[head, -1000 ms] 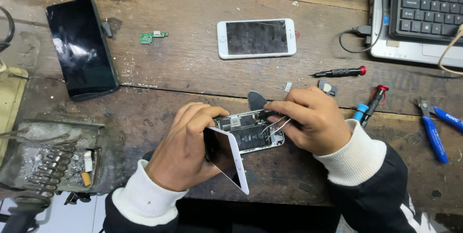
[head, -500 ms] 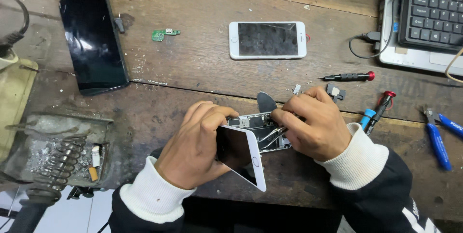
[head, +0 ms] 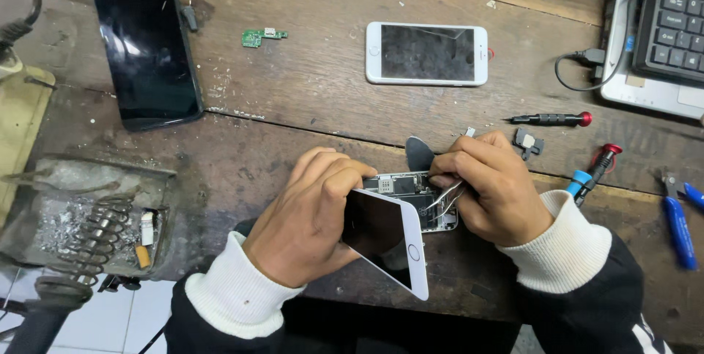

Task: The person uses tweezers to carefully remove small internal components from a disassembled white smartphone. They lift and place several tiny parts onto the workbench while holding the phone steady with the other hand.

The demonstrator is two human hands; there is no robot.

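An opened white smartphone lies on the wooden bench in front of me, its inner boards exposed. Its white-framed screen panel is lifted and tilted toward me. My left hand grips that panel and the phone's left side. Metal tweezers are pinched in my right hand, their tips resting over the phone's internals. A dark guitar-pick-shaped pry tool stands just behind the phone, touching my right fingers.
A white phone and a large black phone lie further back, with a small green circuit board. Screwdrivers, blue-handled pliers and a keyboard sit right. A soldering-iron stand is left.
The view has shifted, so everything sits lower right in frame. My hands stay on the opened phone; the screen panel is tilted up slightly more toward me.
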